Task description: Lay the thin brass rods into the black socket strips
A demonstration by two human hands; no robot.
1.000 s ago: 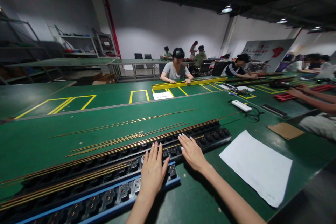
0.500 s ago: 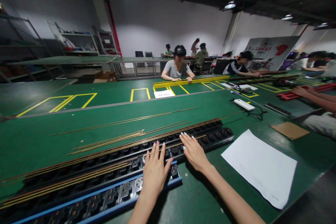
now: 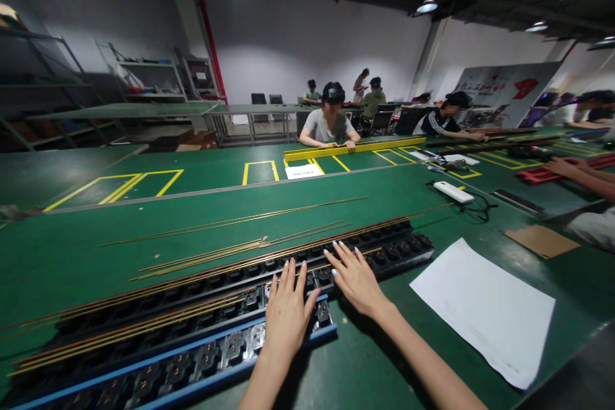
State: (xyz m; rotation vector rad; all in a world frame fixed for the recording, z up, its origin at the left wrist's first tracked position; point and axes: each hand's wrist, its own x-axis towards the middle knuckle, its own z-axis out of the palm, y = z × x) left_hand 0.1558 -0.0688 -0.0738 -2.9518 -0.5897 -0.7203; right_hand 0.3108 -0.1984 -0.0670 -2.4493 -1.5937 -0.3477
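Note:
My left hand (image 3: 287, 314) lies flat, fingers stretched, over the right end of a blue-edged rail (image 3: 211, 362) fitted with a row of black socket-like modules. Its fingertips reach the black rail behind. My right hand (image 3: 354, 275) rests with fingers spread on a long black rail of similar modules (image 3: 398, 250). Thin brass-coloured rods (image 3: 158, 320) run lengthwise along the rails, and part of one shows beside my right fingers. Both palms hide the modules under them.
Loose brass rods (image 3: 202, 256) lie on the green table behind the rails. A white paper sheet (image 3: 485, 307), brown cardboard (image 3: 542, 240) and a white power strip (image 3: 453, 191) with black cable sit to the right. Across the table, a person (image 3: 331, 122) handles a yellow rail (image 3: 355, 148).
The whole view has shifted slightly, with the scene sliding a little to the right. My right fingers sit slightly closer to the left hand; both hands stay flat on the rails.

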